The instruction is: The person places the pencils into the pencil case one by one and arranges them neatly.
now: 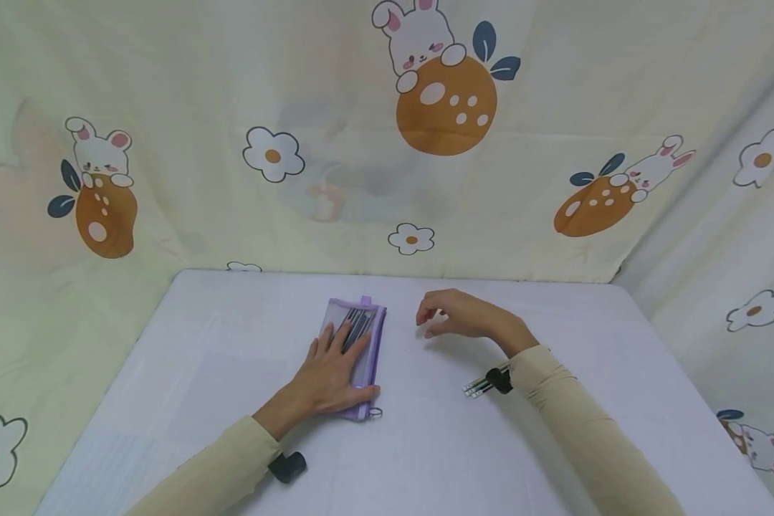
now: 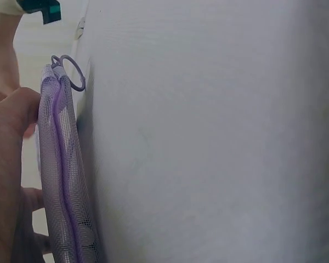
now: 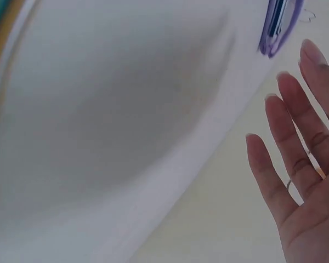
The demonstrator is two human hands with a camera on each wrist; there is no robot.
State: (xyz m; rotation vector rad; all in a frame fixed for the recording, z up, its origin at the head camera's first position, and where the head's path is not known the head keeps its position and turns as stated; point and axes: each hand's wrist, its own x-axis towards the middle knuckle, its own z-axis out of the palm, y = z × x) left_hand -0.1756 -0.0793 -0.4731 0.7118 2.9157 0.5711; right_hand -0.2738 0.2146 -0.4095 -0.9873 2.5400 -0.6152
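Observation:
A purple mesh zip pouch (image 1: 374, 358) lies on the table with several dark pencil-like sticks (image 1: 359, 322) showing through its far half. Across the top of it rests my left hand (image 1: 329, 373), fingers spread and thumb near the zip edge. The left wrist view shows the pouch's zip side (image 2: 63, 153) and a ring (image 2: 74, 74) at its end. To the right of the pouch, my right hand (image 1: 464, 315) is held over the table with loosely bent fingers and nothing in them. The right wrist view shows its fingers (image 3: 288, 131) apart.
Several slim pencils (image 1: 476, 388) lie on the white table (image 1: 426, 451) below the right wrist, partly hidden by the sleeve (image 1: 567, 394) and a black wrist camera (image 1: 499, 380). A patterned curtain (image 1: 335, 86) hangs behind the table.

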